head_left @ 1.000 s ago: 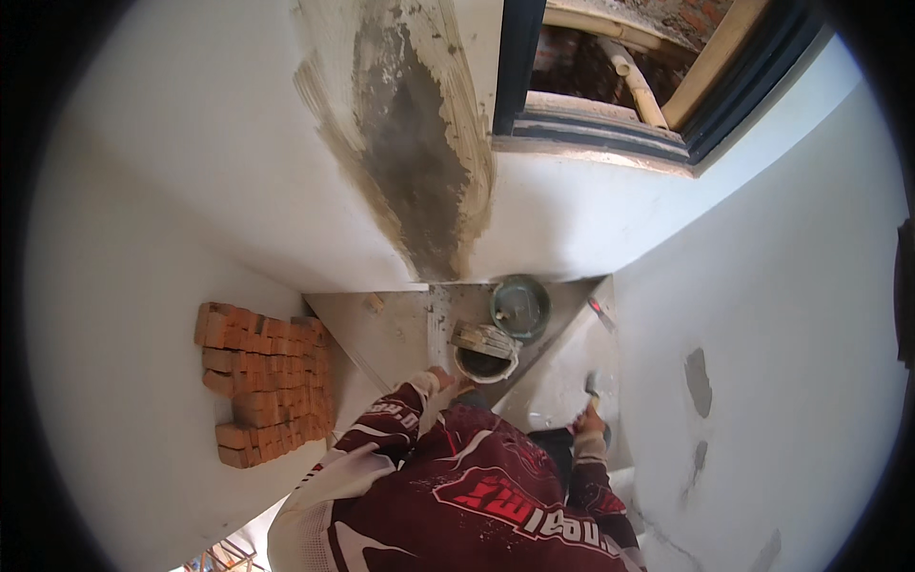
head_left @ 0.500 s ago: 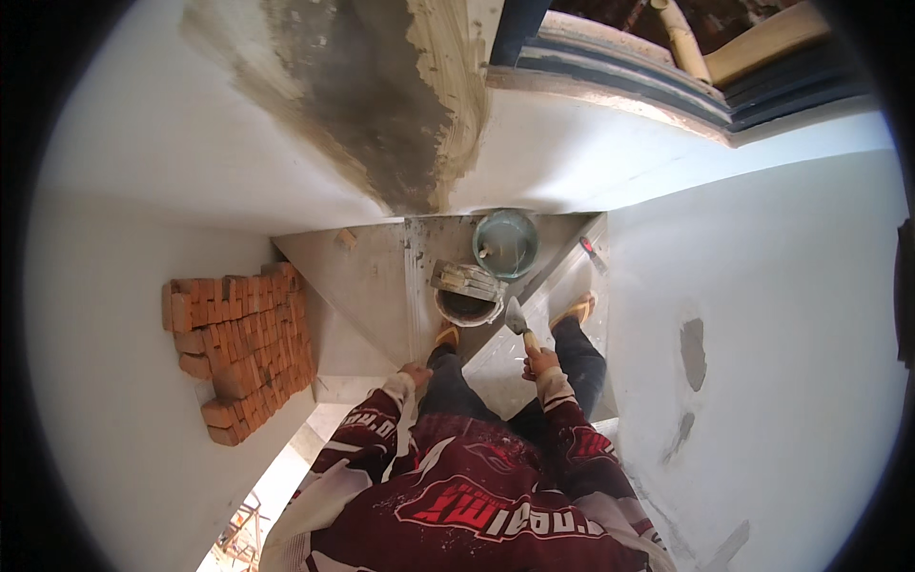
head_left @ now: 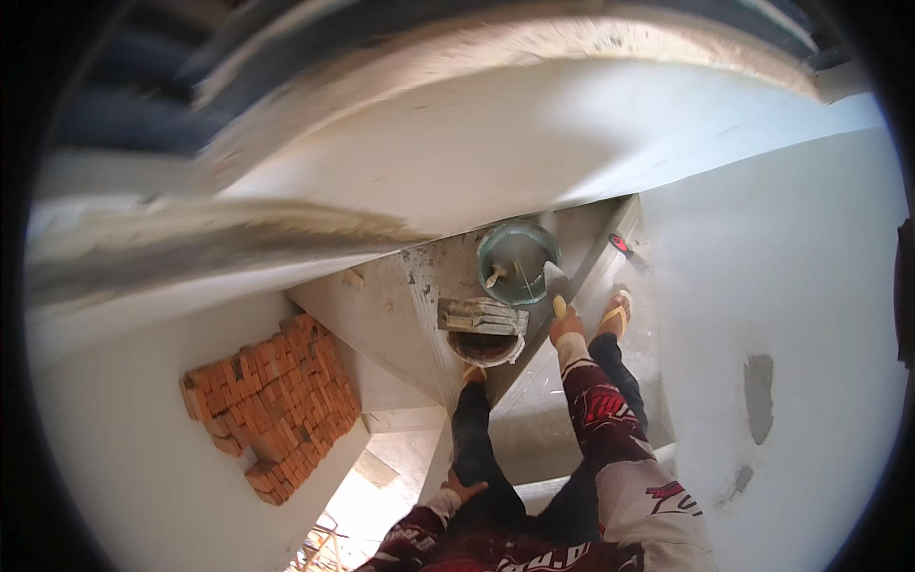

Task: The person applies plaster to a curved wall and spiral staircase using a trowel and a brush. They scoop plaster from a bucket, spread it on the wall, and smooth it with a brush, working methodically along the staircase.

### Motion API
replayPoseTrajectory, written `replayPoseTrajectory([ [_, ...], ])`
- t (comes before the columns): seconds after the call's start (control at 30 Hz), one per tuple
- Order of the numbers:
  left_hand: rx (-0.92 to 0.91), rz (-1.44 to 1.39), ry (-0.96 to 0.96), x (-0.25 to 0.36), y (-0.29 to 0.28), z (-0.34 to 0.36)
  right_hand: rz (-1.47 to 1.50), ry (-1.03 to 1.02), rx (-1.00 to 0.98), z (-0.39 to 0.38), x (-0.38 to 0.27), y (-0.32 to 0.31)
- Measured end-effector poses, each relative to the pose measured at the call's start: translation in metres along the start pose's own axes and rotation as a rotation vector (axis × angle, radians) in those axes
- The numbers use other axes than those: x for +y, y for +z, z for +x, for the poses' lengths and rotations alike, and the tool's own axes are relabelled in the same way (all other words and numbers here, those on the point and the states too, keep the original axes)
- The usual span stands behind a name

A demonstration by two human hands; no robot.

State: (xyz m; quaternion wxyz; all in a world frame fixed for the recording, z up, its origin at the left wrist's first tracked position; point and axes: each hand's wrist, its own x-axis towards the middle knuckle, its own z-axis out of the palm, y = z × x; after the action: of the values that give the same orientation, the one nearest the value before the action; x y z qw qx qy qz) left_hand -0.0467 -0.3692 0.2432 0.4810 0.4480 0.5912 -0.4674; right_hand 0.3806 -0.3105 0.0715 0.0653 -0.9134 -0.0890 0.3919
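Observation:
My right hand (head_left: 566, 326) grips a pointing trowel by its wooden handle, with the grey blade (head_left: 556, 279) at the right rim of a round greenish tub (head_left: 487, 238). Inside the tub are greyish water and a brush (head_left: 496, 275) with a pale handle. Nearer me stands a bucket (head_left: 516, 357) with a crusted rim and dark contents. A mortar-smeared float (head_left: 481, 315) lies across its far side. Against my left thigh rests my left hand (head_left: 464, 488), its fingers stretched out with nothing in them.
Stacked red bricks (head_left: 276, 396) stand at the left. A red-and-black tool (head_left: 620, 245) lies right of the tub, beyond my sandalled right foot (head_left: 616, 315). White walls (head_left: 762, 257) close in ahead and at the right. A small brick piece (head_left: 354, 278) lies by the far wall.
I have leaned forward, and the view has turned. My right hand has carried the trowel forward from between my legs to the tub's rim. My left hand is now on my thigh.

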Motion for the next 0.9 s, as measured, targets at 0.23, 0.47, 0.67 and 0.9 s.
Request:
replayPoseTrajectory([
  [0.23, -0.055, 0.018, -0.032, 0.008, 0.002, 0.016, -0.062, -0.17, -0.001, 0.148, -0.005, 0.054],
  [0.47, 0.044, 0.06, 0.014, -0.033, 0.036, 0.028, -0.178, -0.237, 0.005, 0.194, 0.004, 0.109],
  [0.67, 0.013, 0.06, -0.082, -0.021, 0.027, 0.024, -0.221, -0.321, 0.013, 0.152, 0.023, 0.098],
  [0.9, -0.008, 0.109, -0.107, -0.025, 0.016, 0.029, -0.203, -0.333, 0.04, 0.14, 0.02, 0.084],
])
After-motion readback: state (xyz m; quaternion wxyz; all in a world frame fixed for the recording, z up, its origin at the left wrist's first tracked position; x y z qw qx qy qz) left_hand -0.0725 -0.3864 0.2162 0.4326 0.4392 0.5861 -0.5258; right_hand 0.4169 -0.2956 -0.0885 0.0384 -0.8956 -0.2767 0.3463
